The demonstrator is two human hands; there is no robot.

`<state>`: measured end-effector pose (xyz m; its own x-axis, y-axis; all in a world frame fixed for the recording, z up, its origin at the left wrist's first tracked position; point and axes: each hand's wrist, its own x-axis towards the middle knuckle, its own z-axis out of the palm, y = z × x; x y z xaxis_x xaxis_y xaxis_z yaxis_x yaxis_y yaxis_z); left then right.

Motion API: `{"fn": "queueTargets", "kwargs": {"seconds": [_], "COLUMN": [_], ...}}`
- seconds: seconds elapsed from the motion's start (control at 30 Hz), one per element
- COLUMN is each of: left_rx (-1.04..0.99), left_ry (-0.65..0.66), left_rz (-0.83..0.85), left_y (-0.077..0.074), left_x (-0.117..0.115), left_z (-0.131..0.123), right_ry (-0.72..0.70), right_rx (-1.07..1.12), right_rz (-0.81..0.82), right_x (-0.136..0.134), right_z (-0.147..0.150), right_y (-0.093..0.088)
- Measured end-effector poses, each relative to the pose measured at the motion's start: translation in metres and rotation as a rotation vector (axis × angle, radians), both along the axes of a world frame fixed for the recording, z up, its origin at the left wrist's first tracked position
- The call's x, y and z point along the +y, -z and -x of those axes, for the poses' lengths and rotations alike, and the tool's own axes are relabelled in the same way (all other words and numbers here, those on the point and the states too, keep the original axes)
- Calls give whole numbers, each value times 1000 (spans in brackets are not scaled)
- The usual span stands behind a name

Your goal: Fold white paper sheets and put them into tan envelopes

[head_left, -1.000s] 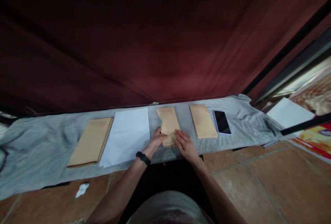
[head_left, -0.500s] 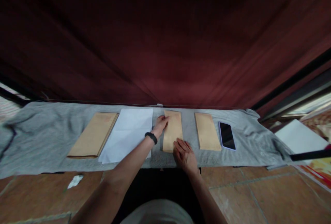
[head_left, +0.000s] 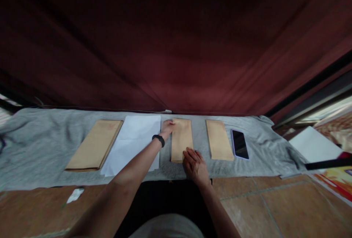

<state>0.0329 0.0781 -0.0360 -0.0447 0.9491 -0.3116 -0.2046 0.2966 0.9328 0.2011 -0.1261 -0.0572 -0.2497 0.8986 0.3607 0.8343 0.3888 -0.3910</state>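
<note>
A tan envelope (head_left: 182, 137) lies flat in the middle of a grey cloth. My left hand (head_left: 167, 126), below a black wristband, has its fingers together at the envelope's upper left edge; whether they pinch it is too small to tell. Over the lower right corner rests my right hand (head_left: 194, 161), palm down with its fingers spread. White sheets (head_left: 132, 141) lie left of the envelope, partly under my left forearm. Farther left is a stack of larger tan envelopes (head_left: 95, 144). Another small tan envelope (head_left: 219, 140) lies to the right.
A phone (head_left: 240, 144) with a purple edge lies on the grey cloth (head_left: 264, 146) at the right. Dark red fabric (head_left: 176, 58) rises behind the cloth. A crumpled white scrap (head_left: 75, 195) is on the tiled floor, and a white sheet (head_left: 315, 144) is at far right.
My left hand has shifted slightly left, from on top of the envelope to its upper left edge. My right hand stays at the lower corner. The whole view has moved a little.
</note>
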Motion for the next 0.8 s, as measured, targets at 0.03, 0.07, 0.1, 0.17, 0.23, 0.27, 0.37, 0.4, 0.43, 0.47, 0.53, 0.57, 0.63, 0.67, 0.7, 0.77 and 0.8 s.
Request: {"fn": "queueTargets", "kwargs": {"seconds": [0.03, 0.07, 0.1, 0.17, 0.23, 0.27, 0.37, 0.4, 0.43, 0.47, 0.53, 0.57, 0.63, 0.67, 0.7, 0.77, 0.8], "left_rx": [31, 65, 94, 149, 201, 224, 259, 255, 245, 234, 238, 253, 296, 318, 340, 397, 433], "left_ry": [-2, -6, -10, -19, -37, -49, -45, 0, 97, 186, 334, 381, 433, 444, 453, 476, 490], "left_rz": [-13, -27, -41, -74, -119, -146, -248, -300, -391, -461, -558, -579, -588, -583, -582, -604, -624], "left_y": [-1, -2, -3, -7, -12, -14, -19, -20, -19, -18, -14, -11, -6, -3, -1, 3, 4], "left_x": [1, 2, 3, 3, -1, -6, -29, -38, -46, -53, -62, -63, -61, -58, -54, -46, -43], "left_z": [1, 1, 1, 1, 1, 0, -7, -10, -15, -19, -27, -30, -33, -33, -32, -31, -30], "right_ry": [2, 2, 3, 8, 8, 5, -12, -16, -18, -13, 28, 56, 109, 127, 139, 155, 157], "right_rx": [-4, -6, -6, 0, 10, 16, 32, 41, 57, 79, 140, 174, 238, 265, 290, 330, 345], "right_rz": [6, 11, 13, 12, 8, 6, 13, 21, 30, 41, 60, 67, 81, 89, 97, 109, 112], "right_x": [0, 0, 0, 0, 0, 0, 0, 0, 0, 0, -1, -2, -3, -3, -4, -4, -4], "right_z": [0, 1, 1, 2, 2, 1, 0, -1, -1, -2, -3, -4, -5, -5, -5, -5, -5], "right_y": [-1, -1, -2, -3, -3, -2, -1, 0, 1, 1, 3, 5, 7, 8, 9, 10, 11]}}
